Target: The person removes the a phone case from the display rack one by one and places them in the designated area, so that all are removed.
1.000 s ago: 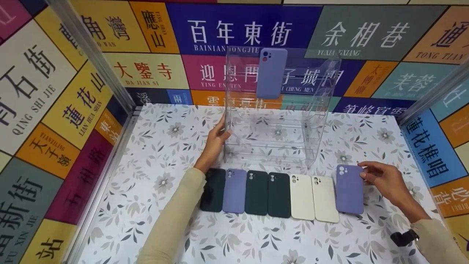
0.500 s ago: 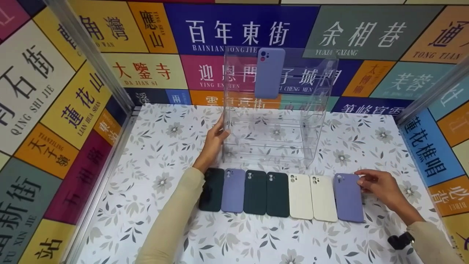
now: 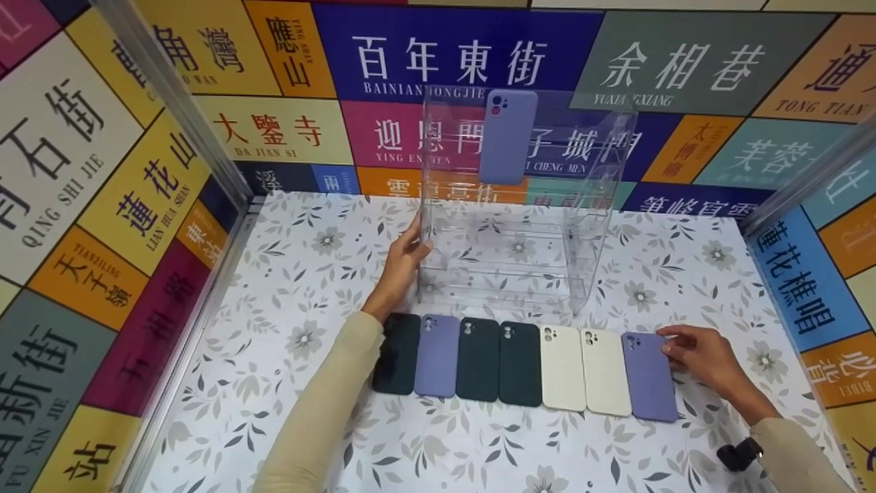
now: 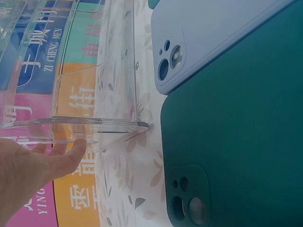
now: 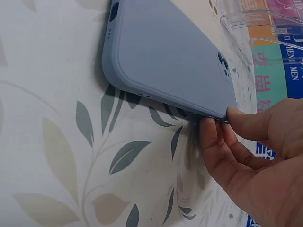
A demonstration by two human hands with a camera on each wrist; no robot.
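Note:
My right hand (image 3: 701, 352) pinches the upper right corner of a purple phone case (image 3: 649, 376), the rightmost of a row. In the right wrist view, the thumb (image 5: 248, 124) is on the corner with fingers curled underneath, and the case is slightly tilted over the tabletop. At the left side of a clear tiered display stand (image 3: 503, 263), my left hand (image 3: 400, 263) grips the side panel; the left wrist view has its fingers (image 4: 71, 158) at that panel. A second purple phone case (image 3: 508, 137) stands upright high on the stand.
Left of the held case lie two cream cases (image 3: 563, 370), two dark green cases (image 3: 479, 359), a purple case (image 3: 436, 356) and a dark case (image 3: 397, 355) partly behind my left sleeve. Walls with coloured street-name signs (image 3: 458, 55) enclose the flower-patterned table (image 3: 547, 452).
My right hand has brought the purple case down and slightly toward me, beside the rightmost cream case. The left hand has stayed on the stand.

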